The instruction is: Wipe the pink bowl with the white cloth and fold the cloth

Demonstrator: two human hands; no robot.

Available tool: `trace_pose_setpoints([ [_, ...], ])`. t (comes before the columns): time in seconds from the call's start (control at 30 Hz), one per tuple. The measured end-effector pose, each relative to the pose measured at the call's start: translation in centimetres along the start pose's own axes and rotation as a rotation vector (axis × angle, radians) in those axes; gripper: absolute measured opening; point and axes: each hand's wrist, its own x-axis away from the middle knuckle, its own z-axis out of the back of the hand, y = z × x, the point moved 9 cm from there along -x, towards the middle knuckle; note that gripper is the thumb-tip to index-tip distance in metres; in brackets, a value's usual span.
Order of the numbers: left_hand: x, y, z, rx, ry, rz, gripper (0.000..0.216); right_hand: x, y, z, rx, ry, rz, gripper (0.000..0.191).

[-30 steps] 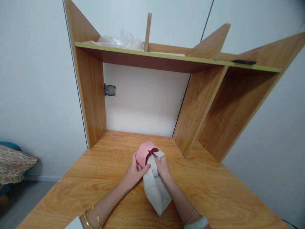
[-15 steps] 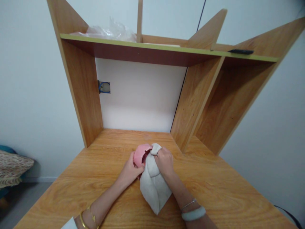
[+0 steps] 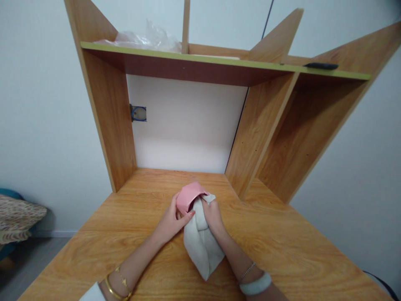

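Observation:
A pink, angular, hollow container is tilted in my left hand, its opening facing right and toward me. My left fingers wrap its left side and the thumb presses at the near rim. My right hand is closed on a pale grey cloth, its fingertips pushed in at the container's opening and hidden there. The rest of the cloth hangs down toward me in a point. Both hands are above the wooden desk.
Behind the desk rises a wooden shelf unit. On its upper shelf lie a clear plastic bag and a dark flat object. An open socket box shows in the back wall. A patterned cloth is at far left.
The pink container has turned, its opening now facing more downward toward me. My right hand has moved slightly down and left, its fingers and the cloth going into the opening.

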Motion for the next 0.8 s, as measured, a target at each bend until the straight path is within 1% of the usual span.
trace_pose_setpoints([
  [0.07,-0.1,-0.8,0.0,0.037,0.028,0.038,0.053,0.0,0.0,-0.3,0.022,-0.020,-0.004,0.031],
  [0.1,-0.1,-1.2,0.2,0.038,0.051,0.066,0.051,0.0,-0.2,-0.3,0.073,-0.020,0.001,0.030],
  [0.17,-0.1,-1.7,0.6,0.002,0.087,0.095,0.049,0.0,-0.8,0.3,0.249,0.001,0.026,0.026],
  [0.3,-0.1,-0.7,0.9,-0.157,0.077,0.021,0.046,0.1,-2.6,1.4,0.695,0.003,0.097,0.016],
  [0.37,0.0,-0.1,0.8,-0.216,0.056,-0.006,0.047,0.2,-3.0,1.6,0.792,-0.016,0.118,0.015],
  [0.4,0.1,0.1,0.8,-0.235,0.046,-0.012,0.048,0.2,-2.9,1.6,0.791,-0.022,0.110,0.016],
  [0.47,0.3,0.3,0.6,-0.255,0.031,-0.017,0.052,0.3,-2.3,1.6,0.697,-0.034,0.074,0.020],
  [0.53,0.4,0.2,0.5,-0.230,0.019,-0.007,0.057,0.2,-1.5,1.3,0.523,-0.040,0.042,0.022],
  [0.63,0.3,-0.4,0.2,-0.111,0.006,0.021,0.064,0.1,-0.8,0.9,0.238,-0.012,0.042,0.025],
  [0.7,0.2,-0.6,-0.1,-0.041,-0.007,0.014,0.065,0.0,-0.5,0.7,0.107,0.010,0.035,0.028],
  [0.77,0.1,-0.6,-0.2,-0.026,-0.012,-0.011,0.063,-0.1,-0.4,0.4,0.069,0.004,0.023,0.030],
  [0.8,0.0,-0.6,-0.1,-0.039,-0.004,-0.018,0.062,-0.1,-0.5,0.3,0.096,-0.005,0.019,0.030],
])
